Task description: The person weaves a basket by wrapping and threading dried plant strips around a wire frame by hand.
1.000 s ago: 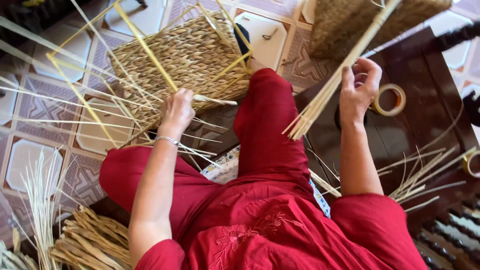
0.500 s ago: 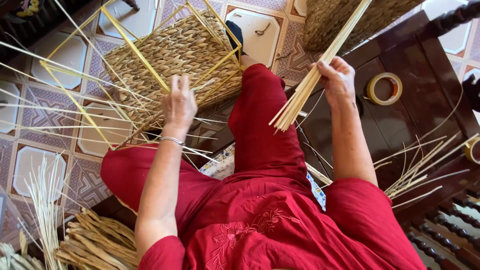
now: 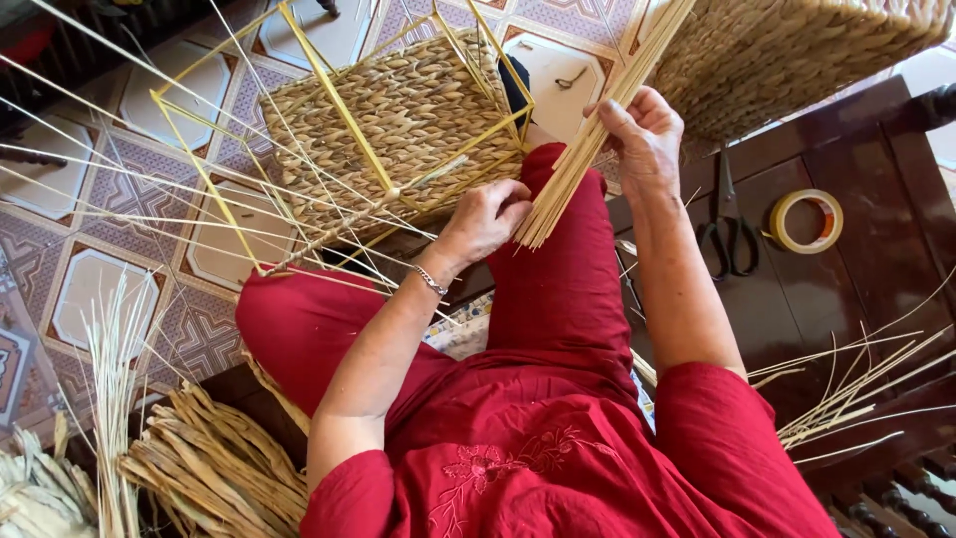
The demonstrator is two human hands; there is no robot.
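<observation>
Above the red-clad lap, the right hand (image 3: 645, 139) is closed around a bundle of straws (image 3: 597, 130) that slants up toward the top edge. The left hand (image 3: 490, 217) has its fingers curled at the bundle's lower end, touching the tips; how firmly it pinches cannot be told. Beyond the knees sits a woven basket (image 3: 398, 130) in a yellow wire frame (image 3: 329, 80), with loose straws fanning off to the left. On the dark wooden bench (image 3: 876, 269) at right lie black scissors (image 3: 730, 234) and a tape roll (image 3: 806, 220), with no label to be seen. Patterned floor tiles (image 3: 100, 289) spread below, and plaited fibre (image 3: 209, 468) lies at the lower left corner.
</observation>
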